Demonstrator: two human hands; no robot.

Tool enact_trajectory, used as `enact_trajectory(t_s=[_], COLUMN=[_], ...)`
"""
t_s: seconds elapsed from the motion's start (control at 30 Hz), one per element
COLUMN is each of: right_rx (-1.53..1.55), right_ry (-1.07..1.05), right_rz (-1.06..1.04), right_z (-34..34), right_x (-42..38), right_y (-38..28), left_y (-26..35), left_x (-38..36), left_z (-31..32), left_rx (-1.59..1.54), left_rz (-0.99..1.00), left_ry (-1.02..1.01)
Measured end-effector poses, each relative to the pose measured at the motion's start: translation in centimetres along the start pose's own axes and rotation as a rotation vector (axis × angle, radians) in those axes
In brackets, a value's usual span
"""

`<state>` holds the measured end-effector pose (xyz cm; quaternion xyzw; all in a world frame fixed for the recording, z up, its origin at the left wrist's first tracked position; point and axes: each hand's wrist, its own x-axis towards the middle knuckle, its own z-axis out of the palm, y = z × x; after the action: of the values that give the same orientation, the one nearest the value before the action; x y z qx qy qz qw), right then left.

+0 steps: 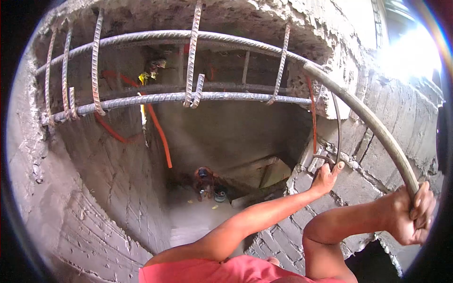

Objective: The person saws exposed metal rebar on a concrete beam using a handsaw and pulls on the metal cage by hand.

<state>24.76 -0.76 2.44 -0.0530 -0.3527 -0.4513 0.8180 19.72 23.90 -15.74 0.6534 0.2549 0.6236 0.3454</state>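
Observation:
My right hand [415, 214] is closed around the lower end of a long grey metal pipe [373, 120]. The pipe arcs up and left in this wide view, and its far end meets the upper horizontal rebar [236, 37] near the concrete corner. My left hand [328, 178] is closed on a thin dark bent rod [338, 127] beside the wall, thumb pointing up. Several short rebar stirrups [192, 52] cross the upper and lower rebar [155, 98].
Broken concrete [311, 19] overhangs the bars. Orange conduits [160, 134] hang in the opening. Far below, a person [204, 181] is beside a bucket [220, 194]. A cracked block wall [349, 188] stands at right, with a dark hole [373, 264] beneath my right arm.

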Motion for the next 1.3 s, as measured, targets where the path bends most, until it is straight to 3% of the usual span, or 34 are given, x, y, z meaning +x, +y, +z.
enact_trajectory(t_s=[0.07,0.1,0.17,0.2,0.27,0.33,0.37,0.43,0.47,0.57,0.67,0.77,0.83,0.97,1.03,1.07,1.17,1.2,1.27,1.3], right_rx=[0.981,0.98,0.312,0.328,-0.632,-0.481,0.078,1.087,0.958,1.041,0.929,1.162,1.268,1.182,0.802,0.795,1.246,1.238,1.355,1.385], right_ry=[0.047,0.04,0.119,0.091,0.04,0.052,-0.023,-0.215,-0.212,-0.319,-0.425,-0.524,-0.909,-0.94,-0.301,-0.301,-0.857,-0.83,-0.793,-0.808], right_rz=[0.146,0.139,-0.123,-0.145,-0.88,-1.026,-0.711,0.071,0.046,0.033,-0.067,-0.102,-0.181,-0.191,-0.154,-0.152,0.092,-0.029,0.148,0.251], right_z=[0.9,1.4,5.8,7.1,9.6,11.6,13.0,15.6,16.8,18.3,18.6,19.5,19.8,20.2,21.1,22.5,27.9,28.1,27.5,27.2], right_x=[0.4,0.7,1.8,2.2,2.6,3.9,3.6,2.4,1.6,-0.2,-0.9,-0.8,0.0,-1.1,-2.6,-3.7,-8.1,-9.1,-9.3,-7.7], right_y=[-0.2,-0.7,-4.2,-4.4,-4.7,-3.9,-4.7,-6.6,-7.5,-8.5,-8.6,-8.0,-6.8,-7.5,-7.5,-6.2,-1.3,-2.2,-1.9,-1.0], left_y=[0.2,0.4,0.8,1.2,1.0,0.4,1.2,1.4,0.9,0.7,0.9,1.4,2.1,1.4,1.3,1.2,0.3,-0.1,0.1,0.3], left_x=[-0.1,0.0,-0.3,-0.4,-0.3,-0.2,-0.1,-0.4,-0.4,-0.6,-0.6,-0.4,-0.6,-0.1,-0.2,-0.2,-1.1,-1.2,-0.5,-0.6], left_z=[0.0,0.0,-0.2,-0.1,0.0,0.7,-0.1,0.2,0.7,1.1,1.0,0.5,-0.3,0.2,0.2,0.5,2.1,2.3,1.9,1.5], left_rx=[-0.033,-0.058,-0.059,-0.054,-0.044,-0.094,-0.071,-0.125,-0.177,-0.139,-0.175,-0.123,-0.161,-0.109,-0.075,-0.074,-0.234,-0.163,-0.025,-0.098], left_rz=[0.005,0.015,0.002,-0.012,-0.04,0.01,-0.034,0.012,0.025,-0.045,-0.09,-0.162,-0.199,-0.179,-0.16,-0.164,-0.144,-0.114,-0.042,-0.04], left_ry=[-0.002,-0.003,0.014,0.036,0.015,0.07,0.007,0.08,0.103,0.082,0.025,-0.062,-0.088,-0.102,-0.107,-0.112,0.03,0.065,0.144,0.113])
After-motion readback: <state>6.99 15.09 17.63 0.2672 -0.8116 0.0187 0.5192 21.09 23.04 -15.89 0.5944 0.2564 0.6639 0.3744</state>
